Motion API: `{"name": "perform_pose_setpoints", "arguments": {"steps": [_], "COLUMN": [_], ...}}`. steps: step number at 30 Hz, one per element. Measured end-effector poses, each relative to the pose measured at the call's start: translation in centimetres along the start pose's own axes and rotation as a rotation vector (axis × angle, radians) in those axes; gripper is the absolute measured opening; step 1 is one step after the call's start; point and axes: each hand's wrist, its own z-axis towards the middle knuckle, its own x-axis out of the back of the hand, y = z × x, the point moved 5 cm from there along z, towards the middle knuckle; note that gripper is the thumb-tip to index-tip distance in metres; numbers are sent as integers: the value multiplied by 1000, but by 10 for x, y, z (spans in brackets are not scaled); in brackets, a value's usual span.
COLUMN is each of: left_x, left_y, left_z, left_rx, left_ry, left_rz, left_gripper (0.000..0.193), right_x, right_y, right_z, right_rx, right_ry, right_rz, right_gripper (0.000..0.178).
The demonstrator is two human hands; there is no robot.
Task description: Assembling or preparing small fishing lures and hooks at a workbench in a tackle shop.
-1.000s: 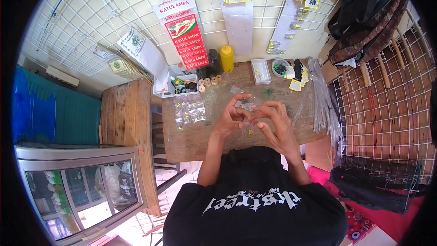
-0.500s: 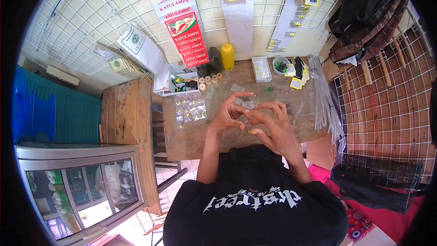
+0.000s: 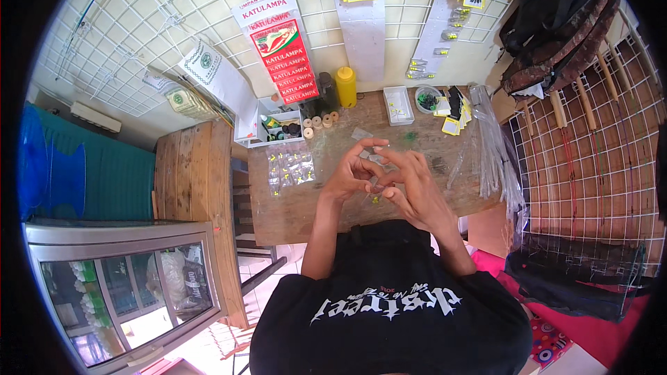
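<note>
My left hand [image 3: 351, 176] and my right hand [image 3: 419, 189] meet above the near middle of the wooden table. Between the fingertips is a small clear plastic bag [image 3: 376, 189], mostly hidden by the fingers. A tiny yellow-green piece [image 3: 376, 200] shows just below them, at the bag's lower end. The left thumb and fingers are closed on the bag from the left. From the right, bent fingers and the thumb of my right hand close on its other side. Beyond the hands, small clear packets [image 3: 361, 135] lie on the wood.
Filled packets with yellow pieces [image 3: 290, 167] lie left on the table [image 3: 278, 219]. Behind are a white box of bottles [image 3: 243, 135], wooden spools [image 3: 317, 123], a yellow bottle [image 3: 346, 88], a white tray [image 3: 399, 117], a round tub [image 3: 426, 100], yellow-black cards [image 3: 455, 114] and clear plastic sleeves [image 3: 495, 153].
The right fingers have shifted slightly up, and the right thumb sits a little farther from the left hand. The yellow-green piece now shows more plainly below the fingers.
</note>
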Motion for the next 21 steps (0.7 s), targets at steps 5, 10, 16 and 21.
{"name": "perform_pose_setpoints", "arguments": {"steps": [5,10,16,21], "left_x": [2,-6,0,-2], "left_y": [-10,-10,-17,-21], "left_z": [2,5,5,5], "left_rx": [-35,-52,-72,-67], "left_ry": [47,37,2,38], "left_rz": [-98,-151,-193,-217], "left_gripper": [99,100,97,98], "right_x": [3,4,11,4], "right_y": [9,16,21,27], "right_z": [-2,-5,-4,-10], "right_rx": [-47,-134,-276,-149], "right_ry": [127,186,250,182], "right_rz": [94,220,378,90], "right_gripper": [53,46,32,23]}}
